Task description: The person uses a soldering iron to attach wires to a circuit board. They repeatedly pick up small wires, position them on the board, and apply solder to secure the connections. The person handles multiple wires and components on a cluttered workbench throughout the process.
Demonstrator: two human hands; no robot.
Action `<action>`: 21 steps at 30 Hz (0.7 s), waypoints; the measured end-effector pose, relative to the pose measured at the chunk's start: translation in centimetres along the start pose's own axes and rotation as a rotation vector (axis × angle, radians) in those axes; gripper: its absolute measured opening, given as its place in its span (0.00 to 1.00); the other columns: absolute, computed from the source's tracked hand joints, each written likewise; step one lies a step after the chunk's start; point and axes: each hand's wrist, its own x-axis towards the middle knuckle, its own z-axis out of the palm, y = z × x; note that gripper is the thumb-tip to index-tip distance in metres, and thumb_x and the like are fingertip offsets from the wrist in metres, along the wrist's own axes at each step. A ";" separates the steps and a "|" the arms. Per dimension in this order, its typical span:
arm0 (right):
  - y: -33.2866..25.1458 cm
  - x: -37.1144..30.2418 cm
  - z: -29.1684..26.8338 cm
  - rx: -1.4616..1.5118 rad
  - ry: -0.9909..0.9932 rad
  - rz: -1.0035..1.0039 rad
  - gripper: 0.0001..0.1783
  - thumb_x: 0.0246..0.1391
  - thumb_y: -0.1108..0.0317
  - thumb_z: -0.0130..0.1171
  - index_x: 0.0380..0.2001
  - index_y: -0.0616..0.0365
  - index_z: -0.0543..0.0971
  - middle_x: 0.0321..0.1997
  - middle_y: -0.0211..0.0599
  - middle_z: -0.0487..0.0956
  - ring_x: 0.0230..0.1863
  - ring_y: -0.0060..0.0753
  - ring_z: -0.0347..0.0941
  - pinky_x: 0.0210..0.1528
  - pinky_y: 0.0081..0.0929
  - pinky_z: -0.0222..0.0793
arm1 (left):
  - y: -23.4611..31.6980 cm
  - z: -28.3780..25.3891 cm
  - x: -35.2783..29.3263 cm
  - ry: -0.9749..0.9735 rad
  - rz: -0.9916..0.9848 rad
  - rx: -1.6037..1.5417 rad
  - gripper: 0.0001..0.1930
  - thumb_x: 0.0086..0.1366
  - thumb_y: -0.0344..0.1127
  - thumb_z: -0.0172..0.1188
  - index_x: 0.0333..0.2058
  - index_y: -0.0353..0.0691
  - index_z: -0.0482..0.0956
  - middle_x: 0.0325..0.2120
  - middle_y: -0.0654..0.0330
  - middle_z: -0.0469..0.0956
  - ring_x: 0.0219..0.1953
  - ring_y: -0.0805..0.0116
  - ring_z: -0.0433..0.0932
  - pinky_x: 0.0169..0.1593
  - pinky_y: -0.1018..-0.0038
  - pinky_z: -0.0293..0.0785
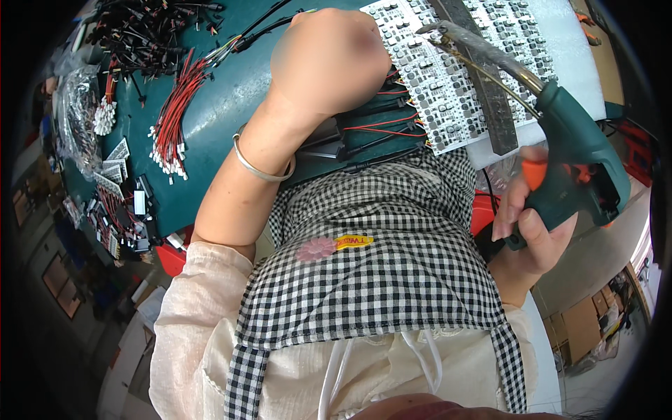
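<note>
The soldering gun (pixel 570 150), green with an orange trigger, sits in the right hand (pixel 532 224) at the right side of the view. The fingers (pixel 509 203) are wrapped shut around its grip, thumb across the back, one finger near the trigger. Its long metal tip (pixel 483 52) reaches up and left over the sheet of small circuit boards (pixel 448 77), which lies on a white pad (pixel 567 42) at the top.

The left hand (pixel 329 59) rests just left of that sheet, on the boards' edge. It is seen from the back and blurred, so whether its fingers are curled or pinching something cannot be told. A metal bracelet (pixel 260 164) circles the wrist. Red and black wires (pixel 381 126) run from under the hand toward the sheet's lower edge.

A checked apron (pixel 378 259) fills the near edge. To the left, the green table (pixel 231 91) has some bare surface between the forearm and a bundle of red wires (pixel 175 112), with black cables (pixel 150 35) and small parts beyond.
</note>
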 end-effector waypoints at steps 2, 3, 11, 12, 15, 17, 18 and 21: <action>0.1 0.1 0.1 0.023 0.012 -0.018 0.42 0.47 0.64 0.66 0.56 0.80 0.56 0.20 0.36 0.67 0.14 0.22 0.64 0.13 0.18 0.65 | -0.5 0.4 -0.1 0.047 0.075 0.024 0.04 0.42 0.31 0.59 0.17 0.37 0.79 0.12 0.54 0.75 0.18 0.56 0.77 0.30 0.69 0.76; 0.2 0.1 0.1 0.030 0.012 -0.020 0.42 0.47 0.64 0.67 0.56 0.80 0.56 0.20 0.36 0.67 0.14 0.22 0.64 0.13 0.18 0.64 | -0.6 0.4 -0.1 0.053 0.084 0.025 0.04 0.42 0.31 0.59 0.17 0.37 0.79 0.12 0.54 0.75 0.18 0.56 0.76 0.30 0.69 0.76; 0.4 -0.1 0.0 0.052 0.027 -0.034 0.42 0.47 0.63 0.67 0.55 0.80 0.57 0.20 0.36 0.67 0.14 0.22 0.64 0.13 0.18 0.64 | -0.4 -0.2 -0.6 0.017 0.035 -0.131 0.05 0.49 0.31 0.61 0.24 0.37 0.81 0.16 0.56 0.78 0.18 0.64 0.78 0.28 0.73 0.74; 0.4 -0.1 0.0 0.055 0.022 -0.028 0.42 0.46 0.63 0.67 0.55 0.80 0.57 0.20 0.36 0.67 0.14 0.22 0.64 0.13 0.18 0.64 | -0.7 -0.2 -0.7 0.035 0.038 -0.142 0.05 0.49 0.32 0.62 0.25 0.37 0.81 0.17 0.56 0.78 0.19 0.65 0.78 0.28 0.73 0.74; 0.2 -0.2 0.3 0.047 0.072 -0.003 0.42 0.43 0.63 0.70 0.53 0.81 0.60 0.26 0.44 0.72 0.14 0.21 0.66 0.14 0.17 0.64 | -0.6 -0.1 -0.8 0.072 0.017 -0.121 0.05 0.50 0.32 0.62 0.25 0.38 0.81 0.17 0.56 0.78 0.19 0.65 0.78 0.28 0.73 0.74; 0.1 -0.3 0.6 0.037 0.094 0.010 0.42 0.41 0.63 0.71 0.51 0.81 0.62 0.32 0.49 0.74 0.15 0.21 0.67 0.15 0.16 0.65 | -0.4 0.1 -0.8 0.079 0.005 -0.072 0.05 0.50 0.32 0.61 0.24 0.38 0.81 0.16 0.55 0.78 0.18 0.63 0.78 0.28 0.71 0.75; 0.1 -0.4 0.7 0.035 0.089 0.013 0.41 0.41 0.64 0.71 0.52 0.81 0.62 0.35 0.51 0.74 0.16 0.21 0.67 0.15 0.16 0.66 | -0.4 0.3 -0.7 0.077 0.003 -0.036 0.05 0.50 0.32 0.61 0.24 0.38 0.81 0.16 0.55 0.78 0.18 0.62 0.78 0.28 0.71 0.75; 0.5 -0.5 0.8 0.055 0.074 0.000 0.39 0.42 0.68 0.70 0.52 0.79 0.62 0.43 0.55 0.73 0.20 0.22 0.69 0.17 0.17 0.68 | -0.4 0.6 -0.7 0.093 0.032 0.043 0.05 0.49 0.32 0.60 0.22 0.39 0.81 0.15 0.55 0.77 0.18 0.59 0.78 0.28 0.69 0.75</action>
